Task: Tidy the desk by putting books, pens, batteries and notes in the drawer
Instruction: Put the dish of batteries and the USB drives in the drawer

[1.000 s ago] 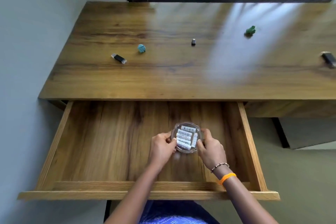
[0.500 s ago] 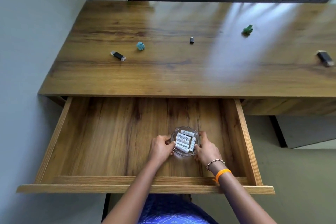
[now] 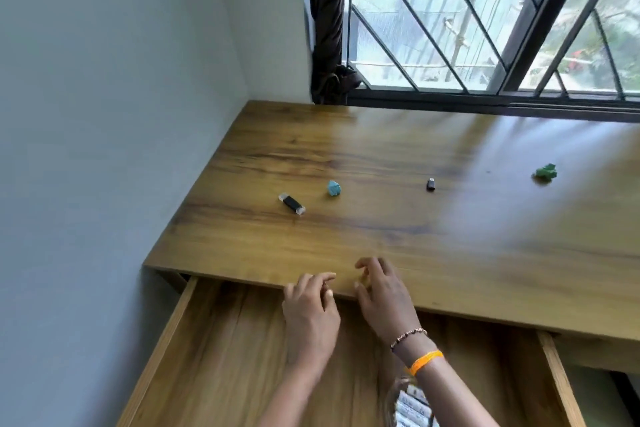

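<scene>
done: batteries (image 3: 414, 407) in dish are lying in drawer (image 3: 214, 357) | hands: left hand (image 3: 310, 314) and right hand (image 3: 384, 295) are hovering empty at drawer's far edge, fingers released | left: paper balls (image 3: 334, 188) are waiting on worktop (image 3: 450, 246) beyond drawer

Both forearms are bare, with no sleeve in view on either. The right wrist carries two bands: a thin beaded bracelet (image 3: 408, 337) of small brown and pale beads (too small to tell the material), and below it a bright orange thread band (image 3: 425, 361) wound in several strands. The left hand (image 3: 309, 317) and right hand (image 3: 387, 298) wear no rings that show.
</scene>
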